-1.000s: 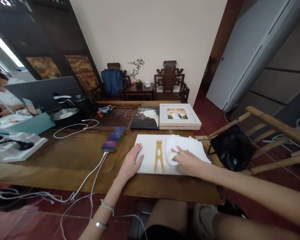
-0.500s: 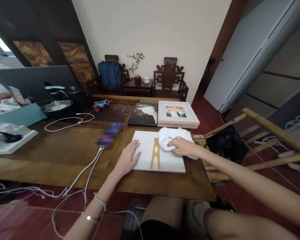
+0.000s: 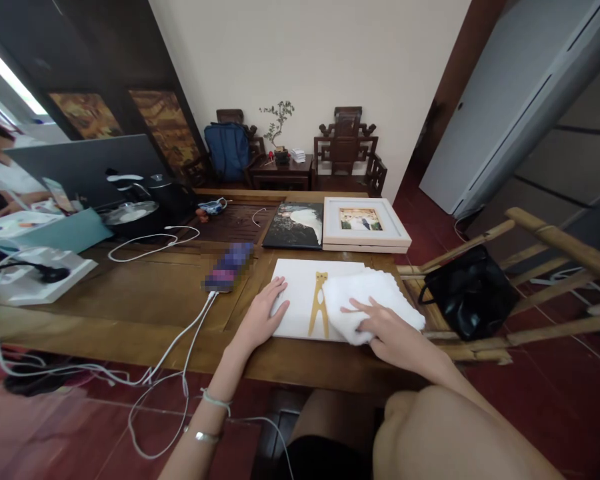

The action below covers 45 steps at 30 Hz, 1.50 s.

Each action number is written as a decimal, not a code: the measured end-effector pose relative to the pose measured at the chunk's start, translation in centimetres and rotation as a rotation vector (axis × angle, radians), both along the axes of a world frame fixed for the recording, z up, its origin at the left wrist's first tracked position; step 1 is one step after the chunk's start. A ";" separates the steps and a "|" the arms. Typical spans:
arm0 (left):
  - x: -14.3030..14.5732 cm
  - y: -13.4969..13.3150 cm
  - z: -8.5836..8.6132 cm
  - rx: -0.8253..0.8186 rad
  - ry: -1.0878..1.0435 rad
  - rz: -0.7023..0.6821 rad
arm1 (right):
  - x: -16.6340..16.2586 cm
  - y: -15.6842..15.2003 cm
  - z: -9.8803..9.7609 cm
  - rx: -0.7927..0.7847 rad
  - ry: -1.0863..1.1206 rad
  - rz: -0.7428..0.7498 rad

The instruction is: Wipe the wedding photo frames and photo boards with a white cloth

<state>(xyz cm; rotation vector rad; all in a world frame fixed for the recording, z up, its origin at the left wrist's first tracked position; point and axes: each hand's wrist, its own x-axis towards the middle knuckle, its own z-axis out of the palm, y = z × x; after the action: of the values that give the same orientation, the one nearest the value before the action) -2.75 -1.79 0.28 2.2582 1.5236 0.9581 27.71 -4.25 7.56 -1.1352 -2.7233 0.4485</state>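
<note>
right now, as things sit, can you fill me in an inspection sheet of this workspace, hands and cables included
Surface: brown wooden table
Job's things: white panel with a gold cat figure; white cloth covers its right part and reaches past its edge
Clutter: framed picture and dark picture behind the panel; blurred-out device to its left
Hands: left hand rests at the panel's left edge; right hand lies on the cloth, grip unclear
Cables: white cables run from the device over the table's near edge
Surroundings: black bag by the bamboo chair at right; blue backpack beyond; another person far left
</note>
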 end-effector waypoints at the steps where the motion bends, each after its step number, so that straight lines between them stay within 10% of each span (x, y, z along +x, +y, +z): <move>1: 0.0 0.0 0.0 0.004 -0.005 -0.001 | 0.4 -0.3 0.0 -0.001 0.016 0.023; 15: 0.1 -0.2 0.2 0.003 -0.019 -0.013 | -1.0 7.0 -2.9 0.249 -0.014 -0.053; 28: 0.2 -0.2 0.0 0.031 -0.021 -0.003 | 3.0 -2.6 4.0 -0.256 -0.089 0.038; 40: 0.3 -0.2 0.2 0.027 -0.012 0.005 | -2.1 8.3 0.6 0.091 -0.220 -0.006; 45: 0.2 -0.2 -0.1 0.041 0.002 0.005 | -3.4 6.5 2.1 -0.045 -0.291 -0.045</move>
<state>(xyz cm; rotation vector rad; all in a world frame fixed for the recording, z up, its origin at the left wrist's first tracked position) -2.51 -1.95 0.23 2.2852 1.5246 0.9969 24.27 2.25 9.68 -1.3676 -2.9367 0.3653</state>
